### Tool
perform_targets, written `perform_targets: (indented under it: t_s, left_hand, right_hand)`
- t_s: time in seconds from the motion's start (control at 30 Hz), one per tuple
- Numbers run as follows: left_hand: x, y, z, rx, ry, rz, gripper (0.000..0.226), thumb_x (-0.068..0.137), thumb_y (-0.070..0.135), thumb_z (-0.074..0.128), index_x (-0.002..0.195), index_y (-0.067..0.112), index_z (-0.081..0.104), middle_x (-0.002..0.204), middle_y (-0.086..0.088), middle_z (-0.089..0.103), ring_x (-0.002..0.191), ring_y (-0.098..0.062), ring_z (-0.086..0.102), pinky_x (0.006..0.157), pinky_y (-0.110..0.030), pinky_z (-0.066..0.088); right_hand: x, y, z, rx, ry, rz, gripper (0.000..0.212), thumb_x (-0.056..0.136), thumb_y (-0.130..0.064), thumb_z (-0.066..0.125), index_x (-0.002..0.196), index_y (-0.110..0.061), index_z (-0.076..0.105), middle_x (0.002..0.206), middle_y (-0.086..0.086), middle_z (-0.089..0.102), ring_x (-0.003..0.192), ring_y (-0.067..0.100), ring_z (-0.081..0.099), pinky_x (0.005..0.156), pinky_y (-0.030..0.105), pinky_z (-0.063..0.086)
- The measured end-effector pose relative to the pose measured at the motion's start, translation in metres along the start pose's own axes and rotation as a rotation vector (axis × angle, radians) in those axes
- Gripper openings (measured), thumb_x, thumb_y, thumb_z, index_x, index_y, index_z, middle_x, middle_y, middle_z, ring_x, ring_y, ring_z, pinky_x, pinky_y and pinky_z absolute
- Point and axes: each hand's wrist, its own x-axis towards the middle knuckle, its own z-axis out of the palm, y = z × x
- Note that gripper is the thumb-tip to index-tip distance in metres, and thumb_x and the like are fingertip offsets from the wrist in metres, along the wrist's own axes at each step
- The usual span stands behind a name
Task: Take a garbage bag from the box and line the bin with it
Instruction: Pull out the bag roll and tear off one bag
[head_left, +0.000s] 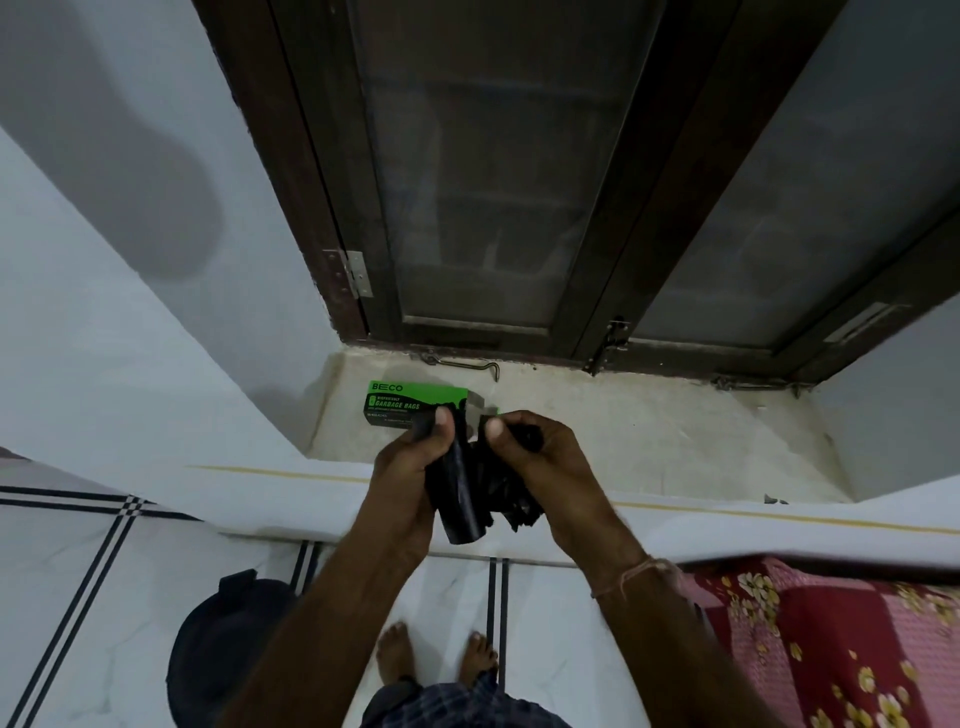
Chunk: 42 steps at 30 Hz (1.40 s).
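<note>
Head view: left hand (410, 478) and right hand (540, 462), fingers pinching a black garbage-bag roll (462, 499) above the sill (649, 426).

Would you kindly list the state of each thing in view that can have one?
Roll of bags: out of the box, held in both hands, partly unrolled.
Box: lying on the sill, right end open.
Bin: on the floor, not visibly lined.
Window: shut.
Left hand: gripping.
Right hand: gripping.

Head-worn wide view, steeply downward, close over windowsill (623, 431).
</note>
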Motion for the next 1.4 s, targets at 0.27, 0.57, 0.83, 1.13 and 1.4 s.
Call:
perform_targets:
  t_s: [0.27,0.57,0.83,1.13,1.4]
  left_hand:
    - [0.003,0.007,-0.002,-0.085,0.007,-0.037,0.054,0.092,0.041,0.061,0.13,0.002,0.065,0.122,-0.019,0.073,0.115,-0.036,0.068,0.103,-0.049,0.054]
    - [0.002,0.005,-0.001,-0.34,-0.114,-0.081,0.044,0.099,0.048,0.049,0.105,0.005,0.059,0.085,-0.011,0.062,0.084,-0.025,0.062,0.079,-0.034,0.062]
    - [0.002,-0.006,0.002,-0.44,-0.11,-0.056,0.043,0.099,0.048,0.046,0.113,0.009,0.055,0.088,-0.007,0.059,0.081,-0.021,0.06,0.086,-0.04,0.059]
    - [0.005,0.0,-0.013,-0.278,-0.184,0.016,0.047,0.098,0.049,0.051,0.112,0.005,0.056,0.091,-0.01,0.061,0.086,-0.023,0.062,0.083,-0.035,0.059]
    - [0.0,0.008,-0.02,-0.295,-0.247,-0.047,0.047,0.102,0.05,0.045,0.115,0.006,0.053,0.093,-0.011,0.058,0.089,-0.026,0.059,0.083,-0.038,0.06]
  right_hand:
    - [0.002,-0.003,0.004,-0.095,0.046,0.066,0.015,0.089,-0.012,0.078,0.084,0.002,0.074,0.072,0.009,0.074,0.066,0.018,0.07,0.063,0.033,0.061]
    - [-0.009,0.004,0.025,-0.01,0.138,0.01,0.028,0.102,-0.022,0.062,0.078,-0.008,0.067,0.067,0.003,0.066,0.063,0.015,0.061,0.06,0.028,0.05]
    - [-0.017,0.004,0.034,0.158,0.163,0.072,0.028,0.106,-0.018,0.054,0.084,-0.009,0.068,0.078,0.005,0.072,0.072,0.015,0.069,0.068,0.029,0.057]
    - [-0.019,0.006,0.023,-0.049,0.053,0.005,0.035,0.104,-0.03,0.059,0.084,-0.002,0.067,0.066,0.001,0.067,0.059,0.013,0.062,0.059,0.027,0.051]
    - [-0.016,-0.006,0.024,0.398,-0.161,0.104,0.03,0.103,-0.016,0.056,0.116,0.009,0.069,0.109,0.019,0.071,0.109,0.031,0.069,0.099,0.044,0.057]
